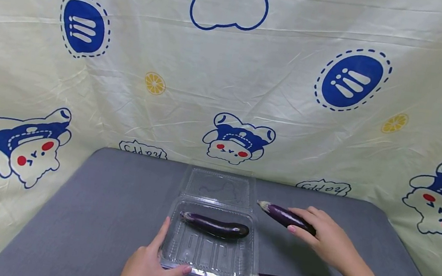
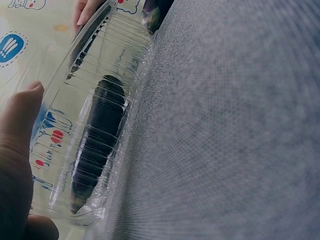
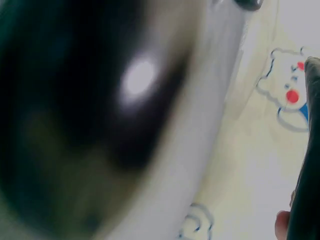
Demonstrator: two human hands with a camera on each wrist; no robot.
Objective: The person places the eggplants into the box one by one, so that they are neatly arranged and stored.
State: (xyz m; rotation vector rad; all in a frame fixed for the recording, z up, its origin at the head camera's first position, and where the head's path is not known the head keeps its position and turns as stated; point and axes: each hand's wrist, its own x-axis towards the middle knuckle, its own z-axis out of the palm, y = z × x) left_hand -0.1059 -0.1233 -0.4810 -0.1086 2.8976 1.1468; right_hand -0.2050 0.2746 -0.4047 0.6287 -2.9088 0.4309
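Three long purple eggplants [image 1: 215, 227] now, right hand [image 1: 328, 238] gripping one, one inside, one beside one clear plastic box [image 1: 214, 254], left hand [image 1: 147, 264] spread against it

A small, curtained-off work spot was shown; whether it was set up in a home, an office or a studio could not be told. A grey, cloth-textured tabletop [image 1: 111, 207] was enclosed at the back and on both sides by a creased cream sheet [image 1: 263, 69], on which upside-down cartoon animals [image 1: 239, 140], blue badges [image 1: 83, 26] and yellow citrus slices [image 1: 155, 83] were printed. The wider surroundings were hidden by it.
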